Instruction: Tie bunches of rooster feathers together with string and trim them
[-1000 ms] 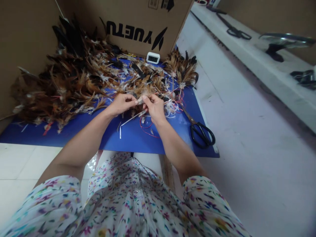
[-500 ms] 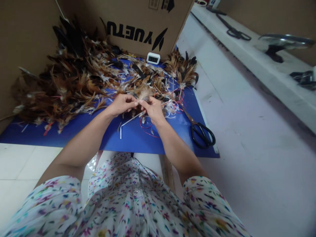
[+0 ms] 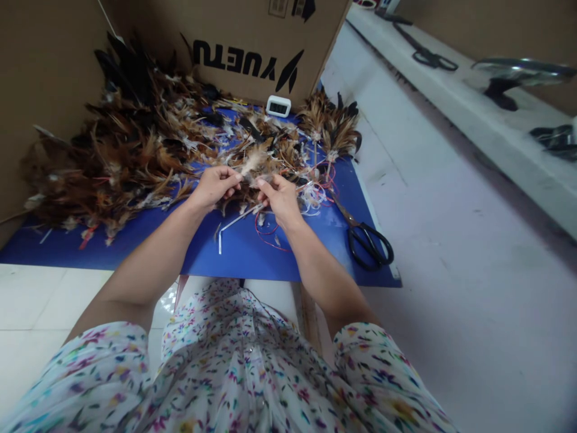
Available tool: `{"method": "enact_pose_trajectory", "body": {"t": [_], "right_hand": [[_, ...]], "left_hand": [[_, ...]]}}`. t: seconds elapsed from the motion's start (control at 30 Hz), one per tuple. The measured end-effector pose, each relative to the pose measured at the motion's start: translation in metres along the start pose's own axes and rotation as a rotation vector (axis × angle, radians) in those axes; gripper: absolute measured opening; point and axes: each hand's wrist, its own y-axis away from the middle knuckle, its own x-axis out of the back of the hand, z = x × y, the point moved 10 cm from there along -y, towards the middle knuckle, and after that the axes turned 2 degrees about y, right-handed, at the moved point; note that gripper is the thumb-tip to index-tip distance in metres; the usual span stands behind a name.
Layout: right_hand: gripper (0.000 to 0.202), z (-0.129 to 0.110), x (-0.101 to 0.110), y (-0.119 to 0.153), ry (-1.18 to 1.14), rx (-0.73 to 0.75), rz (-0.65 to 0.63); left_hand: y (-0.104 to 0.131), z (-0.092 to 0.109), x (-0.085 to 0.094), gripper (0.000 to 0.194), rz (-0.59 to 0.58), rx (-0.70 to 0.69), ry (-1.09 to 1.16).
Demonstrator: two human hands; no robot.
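Note:
My left hand [image 3: 216, 185] pinches the quill end of a pale, fluffy feather [image 3: 255, 161] above the blue board [image 3: 198, 252]. Close beside it, on the right, my right hand [image 3: 278, 195] is closed on small greyish feathers [image 3: 260, 180] between thumb and fingers. Brown and black loose feathers [image 3: 274, 144] lie just behind both hands. Below them a bent white strip [image 3: 234, 223] rests on the board. Red string [image 3: 270, 240] curls beside my right wrist.
A large feather heap [image 3: 121, 150] fills the left. Black-handled scissors [image 3: 370, 245] lie at the board's right edge. Behind stand a white digital timer [image 3: 278, 106], feather bundles [image 3: 333, 123] and a cardboard box [image 3: 256, 30]. A ledge [image 3: 473, 96] at right holds more tools.
My left hand has moved slightly left, away from my right hand, opening a small gap. The fluffy feather now shows more clearly between them.

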Motion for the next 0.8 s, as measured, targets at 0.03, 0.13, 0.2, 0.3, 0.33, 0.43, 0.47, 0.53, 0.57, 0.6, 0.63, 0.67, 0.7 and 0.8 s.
{"method": "enact_pose_trajectory", "body": {"t": [0.03,0.13,0.2,0.3,0.33,0.43,0.47,0.53,0.57,0.6,0.63,0.67,0.7,0.8], "right_hand": [[0.017,0.0,0.0,0.0,0.0,-0.008,0.005],[0.014,-0.001,0.001,0.0,-0.015,-0.006,0.013],[0.013,-0.002,0.002,0.0,-0.029,0.007,0.018],[0.016,-0.003,0.003,-0.001,-0.026,0.036,0.026],[0.02,-0.003,0.003,-0.001,-0.019,0.044,0.027],[0.031,-0.003,0.004,-0.002,-0.011,0.064,0.025],[0.034,-0.003,0.005,-0.003,-0.013,0.069,0.029],[0.038,-0.003,0.007,-0.004,-0.022,0.072,0.046],[0.038,-0.002,0.008,-0.004,-0.027,0.072,0.057],[0.039,-0.002,0.009,-0.005,-0.033,0.071,0.069],[0.04,-0.002,0.011,-0.005,-0.039,0.072,0.081],[0.04,-0.003,0.012,-0.005,-0.044,0.077,0.091],[0.041,-0.004,0.012,-0.005,-0.048,0.086,0.098],[0.042,-0.007,0.013,-0.005,-0.039,0.12,0.107]], "left_hand": [[0.0,-0.001,0.002,0.027,0.017,0.007,0.022],[0.0,-0.002,0.001,0.027,0.014,0.03,0.052],[0.002,-0.003,-0.005,0.029,-0.036,0.036,0.049],[0.005,-0.002,-0.014,0.032,-0.102,0.023,0.053],[0.006,-0.001,-0.015,0.033,-0.106,0.016,0.06],[0.005,0.002,-0.011,0.034,-0.066,-0.022,0.09],[0.003,0.004,-0.008,0.033,-0.039,-0.04,0.106],[0.001,0.008,0.001,0.032,0.027,-0.083,0.144],[0.0,0.011,0.005,0.03,0.06,-0.106,0.162],[0.0,0.013,0.009,0.029,0.089,-0.128,0.175],[0.0,0.016,0.012,0.029,0.113,-0.148,0.183],[0.0,0.017,0.014,0.028,0.126,-0.165,0.185],[0.0,0.019,0.014,0.028,0.127,-0.179,0.18],[0.001,0.017,0.007,0.03,0.081,-0.193,0.137]]}}
